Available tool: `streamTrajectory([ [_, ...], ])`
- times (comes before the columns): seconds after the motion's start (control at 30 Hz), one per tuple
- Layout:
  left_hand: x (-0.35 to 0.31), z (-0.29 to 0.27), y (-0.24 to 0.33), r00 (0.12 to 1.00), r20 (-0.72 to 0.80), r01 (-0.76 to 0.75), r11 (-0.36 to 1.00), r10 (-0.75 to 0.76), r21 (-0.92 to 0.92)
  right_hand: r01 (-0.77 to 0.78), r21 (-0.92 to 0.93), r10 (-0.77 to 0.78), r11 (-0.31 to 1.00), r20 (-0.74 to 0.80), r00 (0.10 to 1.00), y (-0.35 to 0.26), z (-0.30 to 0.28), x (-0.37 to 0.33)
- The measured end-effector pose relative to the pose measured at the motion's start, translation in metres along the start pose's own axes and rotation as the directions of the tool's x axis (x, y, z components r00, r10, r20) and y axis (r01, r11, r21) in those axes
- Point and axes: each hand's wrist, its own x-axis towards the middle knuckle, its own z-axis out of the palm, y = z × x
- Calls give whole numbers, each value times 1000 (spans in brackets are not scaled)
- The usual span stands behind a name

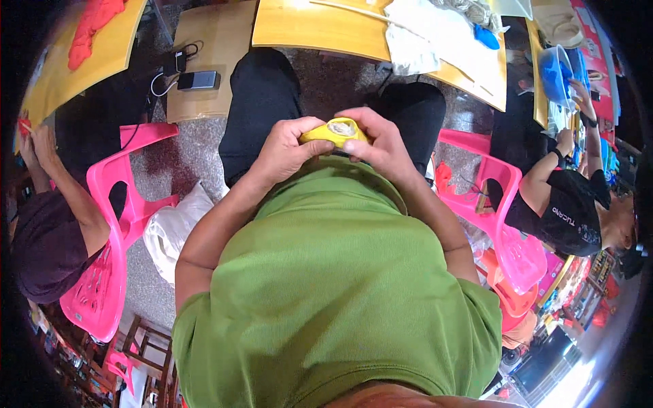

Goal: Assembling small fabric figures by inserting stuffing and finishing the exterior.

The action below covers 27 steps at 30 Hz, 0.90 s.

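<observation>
Both my hands hold a small yellow pouch-like piece [315, 136] in front of my waist, above my lap. A round opening on its upper side shows whitish stuffing [342, 128]. My left hand [286, 146] grips the left end, its thumb lying along the near edge. My right hand [382, 141] closes on the right end, with the thumb against the rim of the opening and the index finger curled over the far side. I cannot tell what the yellow piece is made of.
Ahead is a yellow wooden table [320, 27] with a thin stick [367, 12], white plastic [411, 51] and a blue item [486, 37]. A dark power bank [198, 80] lies on cardboard [197, 105]. Co-workers sit either side near pink chairs [102, 183]; a white sack [173, 231] stands left.
</observation>
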Motion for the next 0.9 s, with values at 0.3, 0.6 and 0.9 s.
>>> streamTrajectory([
  [0.3,-6,-8,12,988,115,116,981,-99,-156,-97,108,107,989,-94,990,-19,2,-11],
  [0.6,-9,-13,6,978,180,167,922,-108,-350,-85,87,93,993,-85,992,-9,-3,-4],
  [0.9,-11,-9,12,999,32,37,979,-31,-199,-59,-25,57,998,-56,997,1,5,-10],
])
